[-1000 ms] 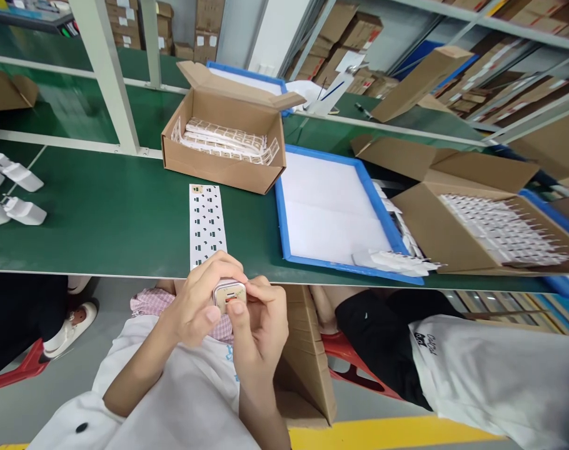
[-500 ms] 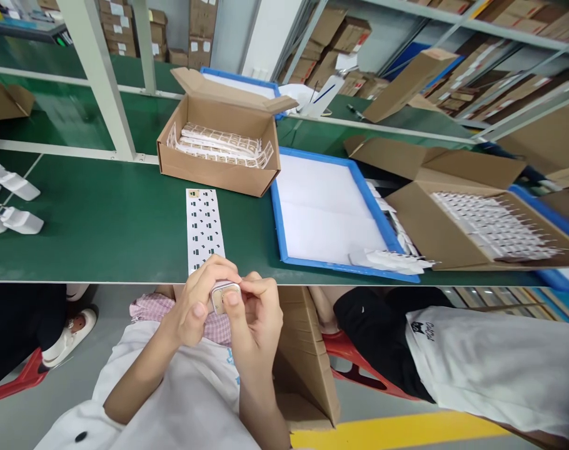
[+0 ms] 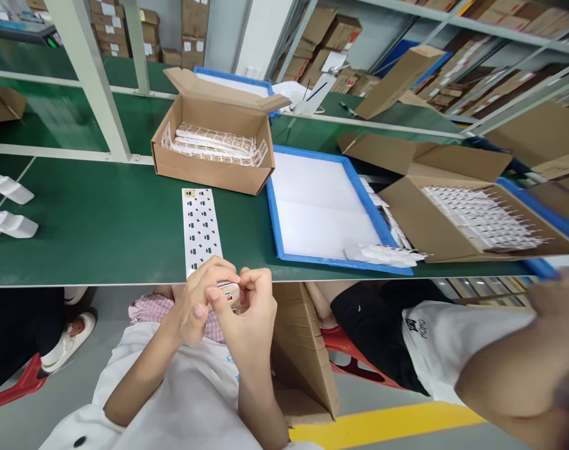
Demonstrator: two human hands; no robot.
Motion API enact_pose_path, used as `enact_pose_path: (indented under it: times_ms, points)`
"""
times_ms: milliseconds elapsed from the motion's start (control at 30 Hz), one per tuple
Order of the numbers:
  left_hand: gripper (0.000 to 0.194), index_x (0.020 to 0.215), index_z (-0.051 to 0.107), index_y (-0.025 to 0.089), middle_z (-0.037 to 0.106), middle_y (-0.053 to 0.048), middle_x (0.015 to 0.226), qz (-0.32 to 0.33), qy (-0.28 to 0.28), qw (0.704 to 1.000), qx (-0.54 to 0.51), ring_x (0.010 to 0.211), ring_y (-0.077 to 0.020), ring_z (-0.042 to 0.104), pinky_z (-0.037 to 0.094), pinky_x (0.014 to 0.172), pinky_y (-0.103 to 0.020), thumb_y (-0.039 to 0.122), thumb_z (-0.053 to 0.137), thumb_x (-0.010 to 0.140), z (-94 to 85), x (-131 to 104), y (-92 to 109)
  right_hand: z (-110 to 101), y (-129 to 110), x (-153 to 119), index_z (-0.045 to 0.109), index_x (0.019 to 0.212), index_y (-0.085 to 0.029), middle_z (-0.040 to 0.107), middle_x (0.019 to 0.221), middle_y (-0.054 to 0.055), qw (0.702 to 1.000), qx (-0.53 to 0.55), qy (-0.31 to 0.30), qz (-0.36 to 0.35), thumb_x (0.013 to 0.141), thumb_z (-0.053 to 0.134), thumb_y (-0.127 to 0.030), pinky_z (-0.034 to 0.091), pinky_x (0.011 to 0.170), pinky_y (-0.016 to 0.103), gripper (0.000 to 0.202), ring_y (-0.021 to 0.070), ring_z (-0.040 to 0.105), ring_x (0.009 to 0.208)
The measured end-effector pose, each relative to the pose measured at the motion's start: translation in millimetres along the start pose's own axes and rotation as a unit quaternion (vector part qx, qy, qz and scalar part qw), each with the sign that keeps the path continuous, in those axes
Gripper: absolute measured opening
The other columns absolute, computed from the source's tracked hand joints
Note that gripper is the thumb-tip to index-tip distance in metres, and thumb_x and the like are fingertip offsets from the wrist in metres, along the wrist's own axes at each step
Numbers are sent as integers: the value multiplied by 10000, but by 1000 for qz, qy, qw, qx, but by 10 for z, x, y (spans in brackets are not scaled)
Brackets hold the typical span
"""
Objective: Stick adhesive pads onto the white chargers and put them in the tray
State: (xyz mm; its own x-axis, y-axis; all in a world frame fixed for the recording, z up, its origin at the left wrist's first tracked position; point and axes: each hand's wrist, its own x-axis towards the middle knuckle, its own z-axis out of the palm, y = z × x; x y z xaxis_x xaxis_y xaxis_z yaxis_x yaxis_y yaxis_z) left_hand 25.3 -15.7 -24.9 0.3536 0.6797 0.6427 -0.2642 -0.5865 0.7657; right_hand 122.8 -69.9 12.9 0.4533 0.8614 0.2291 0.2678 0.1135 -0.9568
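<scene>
Just off the table's front edge, both my hands meet around a small white rounded piece with a beige face (image 3: 230, 291), on which tiny dark and red marks show. My left hand (image 3: 196, 306) has its fingers curled round the far and left side of the piece. My right hand (image 3: 251, 312) pinches the right side, its thumb lying across the near part of the face. Fingers hide much of the piece. Right beyond my left hand lies a white sticker sheet (image 3: 202, 228) with rows of small dark marks and one beige label at its top left corner.
Behind the sheet stands an open carton (image 3: 209, 175) of white lattice-like parts. A blue-rimmed white tray (image 3: 312, 200) lies right of it, white pieces at its corner. Further right, another carton (image 3: 434, 225) holds rows of white parts. A co-worker's arm (image 3: 514, 369) reaches in at right.
My right thumb has slid left across the piece, baring the marked part of its face. The co-worker's arm has come into view at right. The view has shifted slightly.
</scene>
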Motion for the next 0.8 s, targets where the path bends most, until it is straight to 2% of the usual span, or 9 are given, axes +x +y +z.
enact_pose_path:
  times_ms: [133,267,433,533,667,800]
  points:
    - [651,1180,606,229,641,-63,1026,-20,3,1000,-23,881,-236,600,510,790,-393,754,243,1048,10,-33,3,-19,29,-11,491,836,-253,483,652,-74,999,29,-16,-5,980,656,-503,370,496,243,332,110,444,527]
    - [665,1127,608,219,642,-71,1000,-42,10,998,-42,864,-243,598,506,773,-399,781,267,1029,20,-43,7,-56,102,-37,509,825,-241,478,612,-75,999,40,-23,2,1059,560,-512,342,505,250,361,108,422,512]
    - [653,1093,626,218,623,-68,979,-87,6,991,-97,825,-222,587,504,745,-374,746,245,1045,31,-8,64,-81,174,-86,526,816,-235,477,634,-64,999,52,3,14,1091,522,-493,331,528,263,377,115,413,542]
    - [628,1046,620,212,596,-61,957,-107,2,984,-146,799,-204,579,513,696,-347,695,218,1070,30,26,96,-72,203,-123,541,817,-232,469,656,-57,996,90,-1,14,1093,528,-475,313,530,273,368,118,386,553]
    - [539,1061,620,209,560,-49,961,-115,7,973,-199,754,-177,554,492,602,-301,631,284,1084,19,45,94,-52,214,-138,569,820,-232,457,661,-50,988,148,-14,28,1106,494,-472,301,511,281,381,125,348,543]
    - [533,1090,627,208,567,-55,983,-110,-6,974,-200,734,-175,551,493,590,-306,622,291,1083,-4,51,88,-44,193,-118,579,796,-234,440,633,-53,983,184,-15,17,1107,502,-450,291,490,286,386,127,346,527]
